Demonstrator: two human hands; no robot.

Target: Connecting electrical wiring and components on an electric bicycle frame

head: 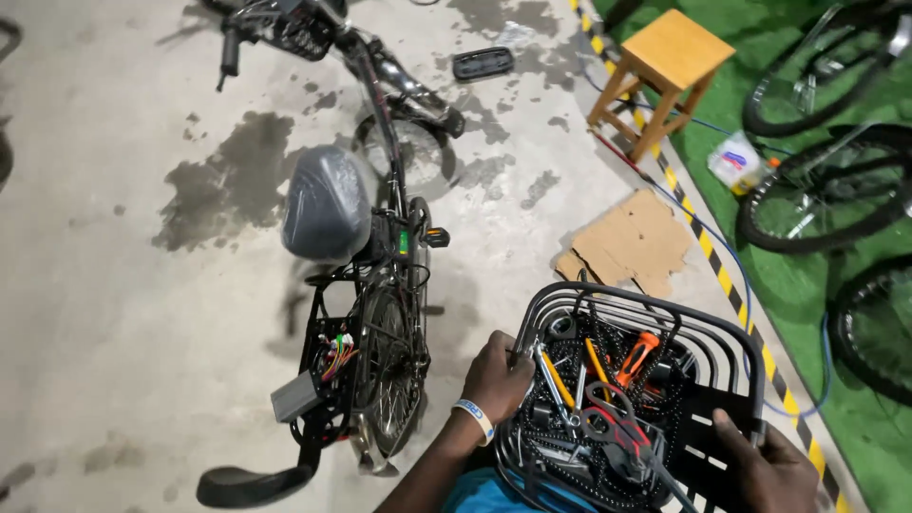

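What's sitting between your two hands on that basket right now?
In the head view, between the left hand and right hand lies the black wire basket's load: pliers, an orange-handled tool and red-handled cutters.

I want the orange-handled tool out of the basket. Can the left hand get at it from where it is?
Probably yes. The left hand grips the basket rim; the orange-handled tool lies on top of the other tools, uncovered, with the basket open above.

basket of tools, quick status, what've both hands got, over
Left hand grips the black wire basket at its left rim. Right hand holds its right side. Pliers and screwdrivers inside. Bicycle on concrete to the left.
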